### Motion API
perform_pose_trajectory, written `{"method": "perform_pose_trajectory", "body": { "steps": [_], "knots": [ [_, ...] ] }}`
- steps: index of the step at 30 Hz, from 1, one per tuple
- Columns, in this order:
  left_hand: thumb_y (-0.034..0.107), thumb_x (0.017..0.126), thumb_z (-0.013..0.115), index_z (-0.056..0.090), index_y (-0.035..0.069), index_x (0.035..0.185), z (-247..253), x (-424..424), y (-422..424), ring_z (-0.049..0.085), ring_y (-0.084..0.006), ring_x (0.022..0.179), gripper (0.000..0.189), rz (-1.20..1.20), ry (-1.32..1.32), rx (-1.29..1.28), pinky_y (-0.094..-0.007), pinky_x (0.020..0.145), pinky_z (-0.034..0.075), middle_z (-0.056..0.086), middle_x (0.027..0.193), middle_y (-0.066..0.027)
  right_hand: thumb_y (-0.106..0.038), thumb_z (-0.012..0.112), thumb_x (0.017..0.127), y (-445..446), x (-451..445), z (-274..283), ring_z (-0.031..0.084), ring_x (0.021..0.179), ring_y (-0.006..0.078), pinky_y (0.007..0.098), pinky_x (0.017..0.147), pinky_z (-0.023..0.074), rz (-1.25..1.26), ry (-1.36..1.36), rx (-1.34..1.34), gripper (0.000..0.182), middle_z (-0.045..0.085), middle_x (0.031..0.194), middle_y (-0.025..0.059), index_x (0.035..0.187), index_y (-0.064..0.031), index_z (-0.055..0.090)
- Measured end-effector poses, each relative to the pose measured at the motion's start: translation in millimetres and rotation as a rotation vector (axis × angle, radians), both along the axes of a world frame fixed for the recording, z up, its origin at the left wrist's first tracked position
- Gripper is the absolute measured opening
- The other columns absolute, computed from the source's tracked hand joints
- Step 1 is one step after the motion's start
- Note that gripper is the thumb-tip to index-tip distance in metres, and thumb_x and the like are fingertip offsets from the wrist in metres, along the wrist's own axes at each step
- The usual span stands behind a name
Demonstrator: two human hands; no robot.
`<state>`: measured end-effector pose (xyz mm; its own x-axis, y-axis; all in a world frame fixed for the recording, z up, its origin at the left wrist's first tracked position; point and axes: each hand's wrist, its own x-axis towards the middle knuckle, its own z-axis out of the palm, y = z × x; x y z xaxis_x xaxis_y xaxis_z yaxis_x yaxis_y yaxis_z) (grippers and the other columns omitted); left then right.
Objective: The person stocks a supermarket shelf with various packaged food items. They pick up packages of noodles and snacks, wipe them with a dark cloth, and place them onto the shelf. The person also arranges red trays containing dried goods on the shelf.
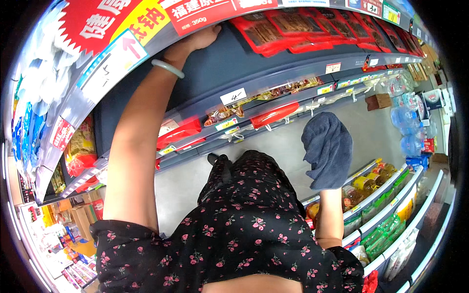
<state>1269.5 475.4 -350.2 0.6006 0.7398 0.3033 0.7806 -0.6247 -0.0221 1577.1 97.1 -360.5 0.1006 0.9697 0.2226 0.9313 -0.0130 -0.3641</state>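
My left hand (205,36) reaches onto a dark shelf (234,62), its fingers partly hidden under the shelf edge and signs above. A pale bangle (167,68) circles that wrist. Right of this hand, red-edged flat packages of food (293,25) lie in a row on the same shelf. What the left fingers hold or touch cannot be seen. On the right, a dark grey-blue cloth (327,146) drapes over my right hand (327,181) and hides its fingers; the cloth is held up above the floor.
Lower shelves carry red bags (274,114) and price tags (233,96). Behind on the right stands another shelf with oil bottles (364,185) and green packages (384,232). Large water bottles (404,119) and a brown box (378,102) stand on the floor farther off.
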Motion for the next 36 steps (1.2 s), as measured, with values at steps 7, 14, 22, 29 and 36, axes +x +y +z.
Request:
{"method": "perform_pose_trajectory", "body": {
  "steps": [7, 14, 22, 29, 36],
  "knots": [
    [0.012, 0.093, 0.048, 0.05, 0.006, 0.132, 18.9, -16.8, -93.4, 0.039, -0.0323, 0.131, 0.039, -0.307, -0.165, -0.271, -0.0417, 0.112, 0.029, 0.049, 0.135, -0.0167, -0.032, 0.043, 0.095, 13.2, -5.3, -8.0, 0.049, 0.12, 0.0287, 0.0391, 0.105, 0.0352, 0.071, 0.085, 0.022, 0.045, 0.052, 0.132, 0.0121, 0.129, -0.0045, 0.049],
    [0.015, 0.092, 0.05, 0.06, 0.006, 0.12, 39.6, 20.6, -188.3, 0.045, -0.0315, 0.126, 0.031, -0.099, -0.307, -0.447, -0.0433, 0.11, 0.031, 0.058, 0.124, -0.0153, -0.03, 0.044, 0.094, 55.9, -29.6, -5.6, 0.052, 0.116, 0.0288, 0.0379, 0.101, 0.0376, 0.221, 0.489, 0.018, 0.041, 0.056, 0.126, 0.0129, 0.124, -0.0028, 0.052],
    [0.02, 0.084, 0.06, 0.062, 0.015, 0.094, 26.0, 32.0, -221.7, 0.051, -0.025, 0.104, 0.012, -0.047, -0.469, -0.008, -0.0416, 0.087, 0.041, 0.06, 0.1, -0.0003, -0.028, 0.042, 0.095, 90.7, -53.1, 12.9, 0.052, 0.114, 0.0287, 0.0383, 0.1, 0.038, 0.399, 0.556, 0.013, 0.038, 0.057, 0.124, 0.0135, 0.12, -0.0023, 0.054],
    [0.017, 0.08, 0.06, 0.058, 0.008, 0.093, 31.0, 11.1, -244.8, 0.052, -0.0261, 0.094, 0.015, 0.086, -0.327, 0.207, -0.0382, 0.081, 0.043, 0.057, 0.093, -0.0042, -0.027, 0.037, 0.097, 87.7, -60.3, 19.2, 0.048, 0.121, 0.0272, 0.0404, 0.106, 0.0336, 0.459, 0.779, -0.009, 0.04, 0.053, 0.13, 0.0133, 0.126, -0.0026, 0.051],
    [0.015, 0.083, 0.058, 0.058, 0.009, 0.09, 46.7, -48.6, -261.5, 0.053, -0.0284, 0.089, 0.009, 0.16, -0.263, 0.108, -0.0414, 0.076, 0.043, 0.057, 0.088, -0.0052, -0.029, 0.032, 0.1, 77.0, -27.4, 4.2, 0.038, 0.131, 0.0263, 0.0453, 0.113, 0.0232, 0.622, 2.685, -0.482, 0.045, 0.042, 0.143, 0.0113, 0.134, -0.0032, 0.045]
  ]
}}
